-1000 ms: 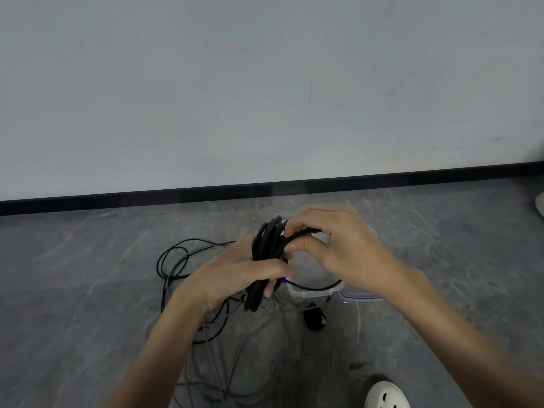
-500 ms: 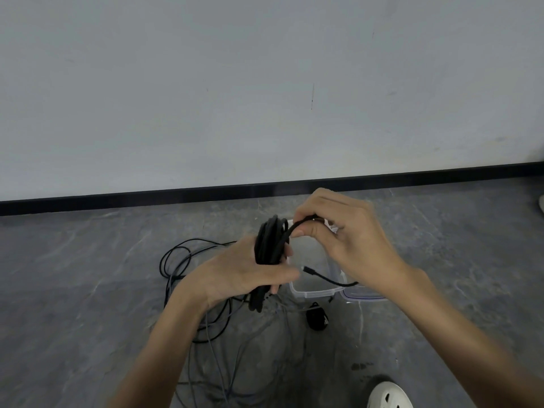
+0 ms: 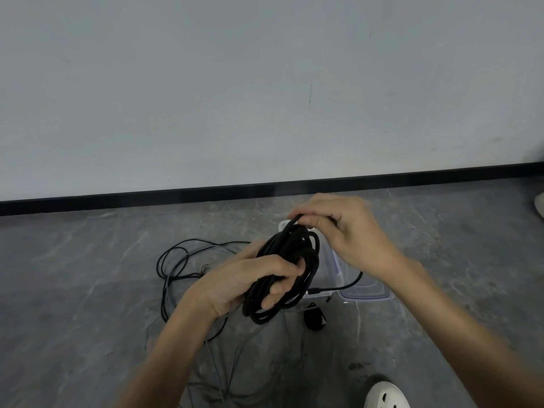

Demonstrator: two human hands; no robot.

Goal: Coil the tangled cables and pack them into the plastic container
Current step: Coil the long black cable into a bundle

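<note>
Head view: the left hand [image 3: 250, 281] has its fingers wrapped round the black cable coil [image 3: 290, 257], held just above the clear plastic container [image 3: 330, 257] on the floor, while the right hand [image 3: 350, 234] pinches its top strand. The plug end [image 3: 314, 290] hangs free, so the loops may spring apart if either grip slackens, or it may snag the loose cables [image 3: 173, 260] below.

The grey floor [image 3: 88, 290] carries tangled black cables [image 3: 173, 260], a clear plastic container [image 3: 331, 260], its lid [image 3: 365, 293] and a white shoe [image 3: 385, 394].
</note>
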